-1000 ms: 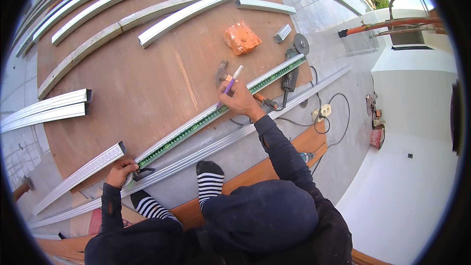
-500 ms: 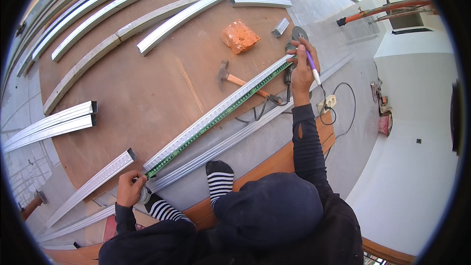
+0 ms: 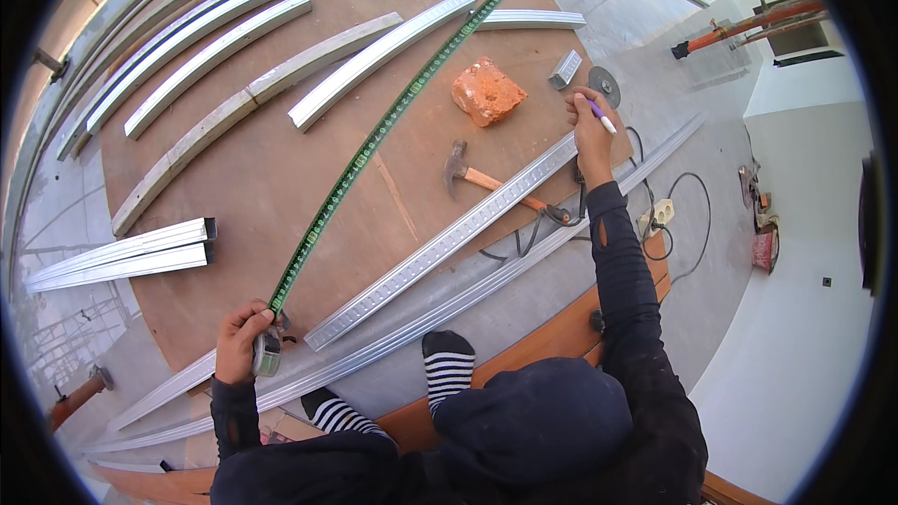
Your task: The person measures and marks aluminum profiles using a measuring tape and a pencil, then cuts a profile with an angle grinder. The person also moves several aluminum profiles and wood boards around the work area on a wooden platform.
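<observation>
My left hand (image 3: 241, 341) is closed around a tape measure (image 3: 267, 356). Its long green blade (image 3: 360, 161) slants out over the board toward the far edge, away from the punched metal channel. The silvery channel (image 3: 449, 236) lies diagonally across the board in front of me. At its far right end is my right hand (image 3: 591, 142), gripping a purple-and-white marker (image 3: 601, 116) with the tip pointing right. Just beyond those fingers shows the disc of an angle grinder (image 3: 605, 87), whose body is mostly hidden by my hand.
On the brown board (image 3: 374, 224) lie a hammer (image 3: 491, 184), an orange brick chunk (image 3: 488, 92), a short metal offcut (image 3: 565, 69) and several metal lengths (image 3: 383, 58). A ribbed metal strip (image 3: 449, 302) runs near my feet. Cords lead to a socket block (image 3: 659, 214) at right.
The tape blade has left the channel and swung up and left across the board. My left hand has lifted with the case. My right hand keeps the marker by the channel's end.
</observation>
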The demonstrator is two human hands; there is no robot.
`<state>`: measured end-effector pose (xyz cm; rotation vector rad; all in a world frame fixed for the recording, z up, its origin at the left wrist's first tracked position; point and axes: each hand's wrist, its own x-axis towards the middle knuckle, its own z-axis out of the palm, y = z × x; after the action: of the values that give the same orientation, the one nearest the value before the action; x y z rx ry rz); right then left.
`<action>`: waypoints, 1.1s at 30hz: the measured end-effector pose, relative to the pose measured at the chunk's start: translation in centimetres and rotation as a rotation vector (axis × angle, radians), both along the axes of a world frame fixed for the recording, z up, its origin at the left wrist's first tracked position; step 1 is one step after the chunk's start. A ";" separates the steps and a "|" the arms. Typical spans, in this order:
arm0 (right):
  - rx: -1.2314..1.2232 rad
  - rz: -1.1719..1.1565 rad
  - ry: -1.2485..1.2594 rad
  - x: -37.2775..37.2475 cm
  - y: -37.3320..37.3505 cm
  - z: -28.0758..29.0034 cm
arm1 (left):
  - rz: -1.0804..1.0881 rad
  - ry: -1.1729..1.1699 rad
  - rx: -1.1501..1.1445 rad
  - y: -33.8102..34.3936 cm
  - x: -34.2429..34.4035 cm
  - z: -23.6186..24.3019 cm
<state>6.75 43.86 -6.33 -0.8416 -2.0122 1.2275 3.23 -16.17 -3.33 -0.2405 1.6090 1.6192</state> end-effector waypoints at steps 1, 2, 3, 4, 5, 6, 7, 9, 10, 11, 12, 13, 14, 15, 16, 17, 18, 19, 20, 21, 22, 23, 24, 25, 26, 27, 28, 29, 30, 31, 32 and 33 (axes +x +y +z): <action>0.100 0.088 -0.068 -2.1 0.3 -0.8 | 0.053 0.002 -0.003 -0.5 -0.2 0.0; 0.295 0.125 -0.070 -4.3 0.5 -1.2 | 0.106 0.007 0.000 -1.4 -0.4 -0.1; 0.490 0.160 -0.070 -6.6 0.8 -1.6 | 0.159 0.013 0.003 -2.3 -0.6 -0.1; 0.587 0.194 -0.131 -8.6 2.0 -2.1 | 0.160 0.024 0.014 -2.8 -0.8 -0.6; 0.684 0.224 -0.192 -10.4 3.6 -2.7 | 0.158 0.036 0.026 -3.1 -1.0 -0.6; 0.772 0.265 -0.242 -12.3 3.7 -3.0 | 0.169 0.055 0.028 -3.7 -0.9 -0.3; 0.817 0.260 -0.335 -13.6 3.7 -3.5 | 0.189 0.088 0.016 -4.2 -0.7 -0.3; 0.917 0.246 -0.505 -17.7 3.0 -3.7 | 0.250 0.080 -0.016 -5.1 -0.1 0.3; 0.912 0.243 -0.523 -18.8 2.7 -4.6 | 0.276 0.077 -0.022 -5.5 0.3 0.6; 0.939 0.224 -0.523 -20.5 3.5 -4.8 | 0.273 0.058 -0.007 -6.4 0.7 0.2; 0.927 0.234 -0.576 -22.4 2.2 -4.5 | 0.285 0.048 -0.005 -7.7 1.3 0.0; 0.966 0.265 -0.639 -23.7 2.5 -4.8 | 0.282 0.072 0.017 -8.2 1.9 -0.1; 1.000 0.288 -0.669 -24.6 1.6 -4.8 | 0.287 0.096 0.019 -8.8 2.3 0.3; 0.998 0.285 -0.703 -24.6 2.4 -5.4 | 0.273 0.064 -0.050 -8.7 2.1 0.8; 0.999 0.274 -0.727 -24.5 2.9 -5.7 | 0.256 0.019 -0.125 -8.6 2.1 1.1; 0.983 0.275 -0.749 -24.4 2.6 -6.3 | 0.242 -0.028 -0.220 -8.7 2.2 1.8; 0.968 0.273 -0.773 -24.5 2.4 -6.8 | 0.250 -0.020 -0.216 -8.6 2.1 2.0; 1.042 0.320 -0.709 -24.6 2.2 -7.2 | 0.255 -0.013 -0.208 -8.6 2.0 2.1; 1.114 0.364 -0.652 -24.3 1.9 -7.0 | 0.254 -0.011 -0.199 -8.6 1.8 2.1; 1.185 0.409 -0.585 -24.2 1.2 -6.4 | 0.273 -0.010 -0.206 -8.9 1.8 2.1; 1.199 0.428 -0.509 -23.9 0.2 -6.0 | 0.289 -0.010 -0.211 -9.1 1.9 2.0; 1.214 0.443 -0.429 -23.6 -1.5 -5.0 | 0.305 -0.006 -0.213 -9.3 1.9 2.0; 1.226 0.455 -0.348 -23.1 -3.1 -3.8 | 0.320 -0.004 -0.213 -9.5 1.8 2.0; 1.230 0.486 -0.260 -22.5 -3.9 -2.4 | 0.329 -0.002 -0.207 -9.6 1.7 1.9; 1.195 0.478 -0.188 -21.9 -5.2 -0.5 | 0.339 0.002 -0.202 -9.6 1.5 1.8; 1.156 0.470 -0.115 -21.4 -6.7 1.6 | 0.355 -0.004 -0.182 -9.6 1.4 2.0; 1.122 0.459 -0.047 -20.7 -8.0 3.8 | 0.367 -0.012 -0.157 -9.4 1.3 2.0; 1.116 0.414 0.072 -19.8 -8.7 6.0 | 0.374 -0.023 -0.124 -9.1 1.1 1.7; 1.064 0.355 0.151 -18.9 -9.7 8.2 | 0.376 0.029 -0.060 -9.4 1.0 1.0; 1.007 0.300 0.236 -17.8 -11.1 10.3 | 0.382 0.083 0.001 -10.1 1.0 -0.3; 0.951 0.245 0.315 -16.7 -12.1 12.0 | 0.385 0.133 0.063 -10.4 1.0 -1.2; 0.814 0.214 0.375 -15.6 -13.1 13.4 | 0.376 0.145 0.080 -10.3 1.2 -1.1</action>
<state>-8.88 30.78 7.09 0.0012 -2.0412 0.5030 4.39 -26.44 -4.47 -0.4118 1.6750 2.0220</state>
